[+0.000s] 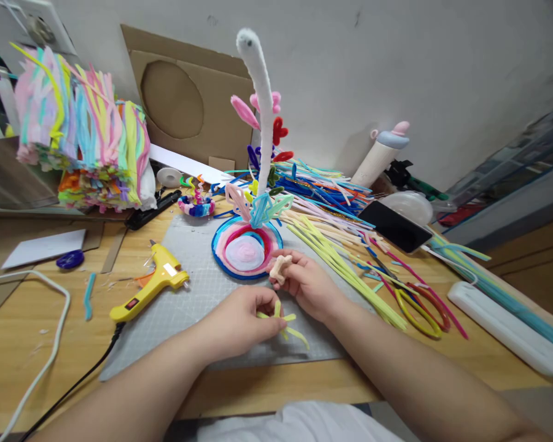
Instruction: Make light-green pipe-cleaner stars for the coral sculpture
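Between the thumb and fingers of my left hand (251, 319) is a bunch of short yellow pipe cleaners (291, 329), their ends sticking out several ways. My right hand (306, 283) pinches a small beige piece bent from pipe cleaner (281, 269), with rounded lobes. Just beyond both hands lies a round coiled pipe-cleaner base (225, 261), ringed in blue, pink and red. Behind it, a tall white fuzzy stem (263, 116) rises, curved at its top, with colored loop petals and leaves along it. A grey cutting mat (175, 334) is under the hands.
A yellow hot glue gun (150, 288) lies left, its black cord running forward. Loose yellow pipe cleaners (350, 270), scissors (419, 307), a phone (395, 226) and a white bar (504, 328) are right. Pipe-cleaner bundles (96, 135) and cut cardboard (212, 86) stand at the back.
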`<state>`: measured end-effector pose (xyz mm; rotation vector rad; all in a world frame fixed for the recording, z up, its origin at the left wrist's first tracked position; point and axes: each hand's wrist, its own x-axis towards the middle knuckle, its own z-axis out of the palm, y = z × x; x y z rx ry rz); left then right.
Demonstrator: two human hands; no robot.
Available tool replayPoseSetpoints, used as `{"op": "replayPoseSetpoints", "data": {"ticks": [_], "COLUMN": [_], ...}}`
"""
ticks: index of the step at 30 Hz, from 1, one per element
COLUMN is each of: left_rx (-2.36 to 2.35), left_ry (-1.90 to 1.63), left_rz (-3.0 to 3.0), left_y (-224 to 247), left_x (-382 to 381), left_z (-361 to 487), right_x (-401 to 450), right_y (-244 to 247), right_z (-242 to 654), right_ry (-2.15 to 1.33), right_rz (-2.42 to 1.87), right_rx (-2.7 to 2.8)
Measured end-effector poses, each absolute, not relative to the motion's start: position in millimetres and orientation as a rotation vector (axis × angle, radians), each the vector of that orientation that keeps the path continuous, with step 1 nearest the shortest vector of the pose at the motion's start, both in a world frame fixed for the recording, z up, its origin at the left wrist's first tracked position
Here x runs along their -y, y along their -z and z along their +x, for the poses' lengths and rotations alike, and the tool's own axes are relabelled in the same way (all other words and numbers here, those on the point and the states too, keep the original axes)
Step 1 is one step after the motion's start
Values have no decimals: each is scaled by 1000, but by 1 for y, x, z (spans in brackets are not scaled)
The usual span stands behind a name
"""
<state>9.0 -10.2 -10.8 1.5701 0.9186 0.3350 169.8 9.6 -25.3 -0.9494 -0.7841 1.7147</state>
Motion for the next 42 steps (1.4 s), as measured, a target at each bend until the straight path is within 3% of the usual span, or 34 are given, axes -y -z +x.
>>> {"op": "replayPoseSetpoints", "data": {"ticks": [15,27,34,42], "left_rx": [-928,-921,-916,-996], "left_ry": [-335,-332,-343,-350], "left_rz": [1555,1583,1581,1504], "left_y": [11,10,9,10], "left_x": [12,11,12,7], "left_z": [9,10,9,9], "right_x": [-10,-27,-26,-15], "right_y": [22,32,33,-17], "right_z": [173,177,175,210], "right_ry": [-1679,-1414,-1020,-720], "right_rz": [-1011,-1079,-1035,-1231], "right_rx": [845,910,1574,1485]}}
